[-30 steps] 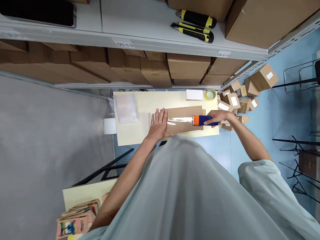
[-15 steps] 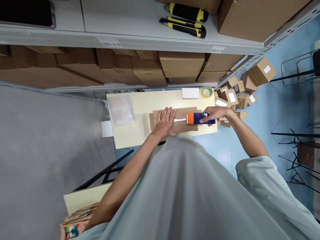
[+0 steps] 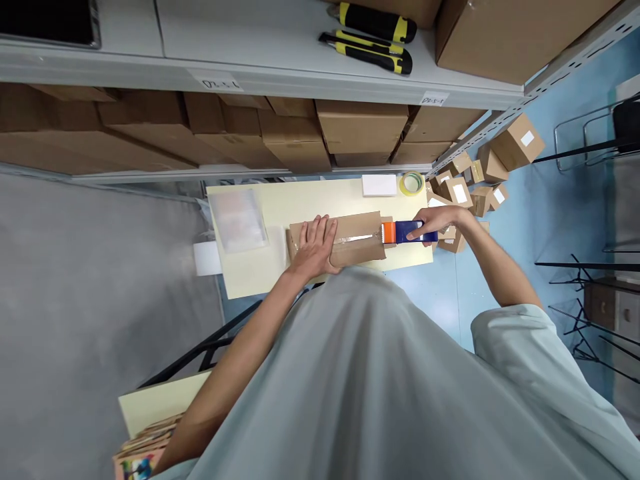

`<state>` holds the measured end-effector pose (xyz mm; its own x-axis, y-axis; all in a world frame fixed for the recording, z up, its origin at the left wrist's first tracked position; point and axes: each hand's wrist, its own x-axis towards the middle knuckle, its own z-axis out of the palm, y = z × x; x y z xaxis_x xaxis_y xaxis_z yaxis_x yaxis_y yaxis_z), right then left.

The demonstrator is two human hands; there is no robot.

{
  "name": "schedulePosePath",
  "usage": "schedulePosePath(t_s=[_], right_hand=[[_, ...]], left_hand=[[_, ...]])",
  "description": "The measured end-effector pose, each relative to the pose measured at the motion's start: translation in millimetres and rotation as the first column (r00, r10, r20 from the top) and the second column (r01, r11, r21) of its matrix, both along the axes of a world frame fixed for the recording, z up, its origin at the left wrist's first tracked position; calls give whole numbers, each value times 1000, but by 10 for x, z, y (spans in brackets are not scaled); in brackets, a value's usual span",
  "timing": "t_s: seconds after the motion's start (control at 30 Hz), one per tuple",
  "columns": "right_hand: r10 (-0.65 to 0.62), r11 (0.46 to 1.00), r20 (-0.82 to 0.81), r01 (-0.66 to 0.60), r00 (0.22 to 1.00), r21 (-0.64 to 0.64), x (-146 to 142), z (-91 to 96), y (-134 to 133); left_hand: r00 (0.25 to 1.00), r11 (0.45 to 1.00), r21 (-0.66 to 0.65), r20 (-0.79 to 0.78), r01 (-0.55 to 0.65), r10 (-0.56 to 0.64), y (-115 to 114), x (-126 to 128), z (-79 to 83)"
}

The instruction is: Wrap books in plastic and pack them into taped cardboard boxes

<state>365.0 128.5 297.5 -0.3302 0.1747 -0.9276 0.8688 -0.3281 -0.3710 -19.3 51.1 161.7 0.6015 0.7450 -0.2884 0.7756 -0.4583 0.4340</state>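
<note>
A brown cardboard box (image 3: pixel 359 248) lies on the cream table (image 3: pixel 250 273), with a shiny strip of clear tape (image 3: pixel 357 238) along its middle seam. My left hand (image 3: pixel 315 250) rests flat on the box's left part, fingers spread. In my right hand (image 3: pixel 434 220) is a blue and orange tape dispenser (image 3: pixel 403 232), gripped by its blue body. The dispenser's orange end meets the box's right edge, where a flap (image 3: pixel 389 221) sticks out. Whether tape still joins dispenser and box is too small to tell.
Behind the box are a white box (image 3: pixel 379 185) and a tape roll (image 3: pixel 411 183); clear plastic sheets (image 3: pixel 240 220) lie left. Utility knives (image 3: pixel 370 50) sit on the shelf (image 3: pixel 280 73) above. Small cartons (image 3: pixel 457 192) are piled beyond the table's right end.
My right hand has drawn the tape dispenser rightward, from over the box to its right edge, and a longer tape strip shows. The box and my left hand have shifted slightly left in view.
</note>
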Motion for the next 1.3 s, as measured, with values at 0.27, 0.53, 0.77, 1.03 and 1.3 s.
schedulePosePath(t_s=[0.27, 0.53, 0.77, 1.03, 1.3], right_hand=[[7, 999, -57, -10, 998, -53, 225, 20, -4], [13, 1000, -4, -13, 1000, -27, 206, -24, -3], [67, 998, 85, -67, 994, -5, 45, -286, -19], [219, 943, 269, -274, 938, 187, -414, -223, -113], [222, 908, 357, -326, 907, 264, -545, -179, -254]], left_hand=[[1000, 1000, 12, -6, -4, 4, -23, -52, -34], [1000, 1000, 2, -5, -1, 1, -35, -118, -28], [1000, 1000, -14, -18, -2, 2, -48, -118, -44], [999, 1000, -3, -54, 4, -5, -50, -104, -65], [999, 1000, 5, -52, 14, -14, -30, -87, -31]])
